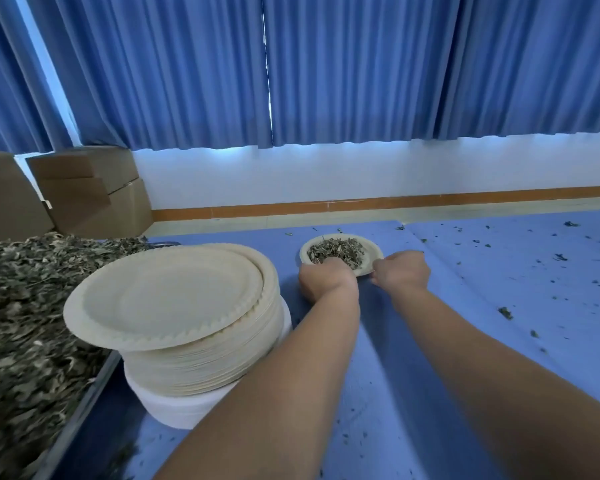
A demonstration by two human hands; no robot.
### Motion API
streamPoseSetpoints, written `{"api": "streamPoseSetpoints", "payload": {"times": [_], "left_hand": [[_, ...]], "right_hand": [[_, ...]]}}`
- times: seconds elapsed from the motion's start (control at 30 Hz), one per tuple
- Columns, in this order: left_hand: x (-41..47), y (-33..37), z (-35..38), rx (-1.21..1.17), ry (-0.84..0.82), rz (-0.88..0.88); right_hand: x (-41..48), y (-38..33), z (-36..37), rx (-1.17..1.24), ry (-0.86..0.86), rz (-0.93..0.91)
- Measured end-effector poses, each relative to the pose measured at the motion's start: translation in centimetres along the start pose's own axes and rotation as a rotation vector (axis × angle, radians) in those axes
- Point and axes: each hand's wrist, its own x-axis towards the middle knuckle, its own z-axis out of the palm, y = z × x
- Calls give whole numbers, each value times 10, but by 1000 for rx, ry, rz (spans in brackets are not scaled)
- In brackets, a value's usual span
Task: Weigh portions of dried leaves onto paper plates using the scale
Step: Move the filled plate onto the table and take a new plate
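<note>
A small paper plate (pixel 371 249) heaped with dried leaves (pixel 336 251) sits on the blue table, far from me. My left hand (pixel 324 278) grips its near left rim, fingers curled over the edge into the leaves. My right hand (pixel 400 271) pinches the near right rim. A tall stack of empty paper plates (pixel 174 299) stands on a white round object (pixel 174 407), possibly the scale, at the left. A big pile of dried leaves (pixel 25 306) fills a metal tray at the far left.
The blue table cover (pixel 482 306) is strewn with leaf crumbs on the right. Cardboard boxes (pixel 90 192) stand at the back left by the wall. Blue curtains hang behind. The tray's metal edge (pixel 84 407) runs along the lower left.
</note>
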Motion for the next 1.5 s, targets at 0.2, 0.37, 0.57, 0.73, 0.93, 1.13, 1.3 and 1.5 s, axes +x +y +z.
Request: {"api": "streamPoseSetpoints", "payload": {"times": [0.2,0.37,0.57,0.73,0.93,1.13,1.3,1.5], "left_hand": [[-38,4,-29,2,-217,-20],[-105,18,-70,66,-382,73],[-157,42,-174,184,-581,305],[-153,49,-266,33,-459,317],[-103,48,-327,-130,-181,120],[-89,48,-323,-242,-236,59],[-88,53,-312,-211,-218,106],[-86,56,-311,-180,-240,162]], "right_hand": [[-58,-8,-25,-47,-1,-115],[-133,-30,-52,24,-84,-309],[-222,-43,-80,129,-120,-412],[-272,-36,-77,171,-160,-507],[-302,-5,-60,124,-192,-486],[-303,34,-52,47,-166,-437],[-295,48,-53,36,-223,-364],[-295,49,-51,-46,-286,-407]]}}
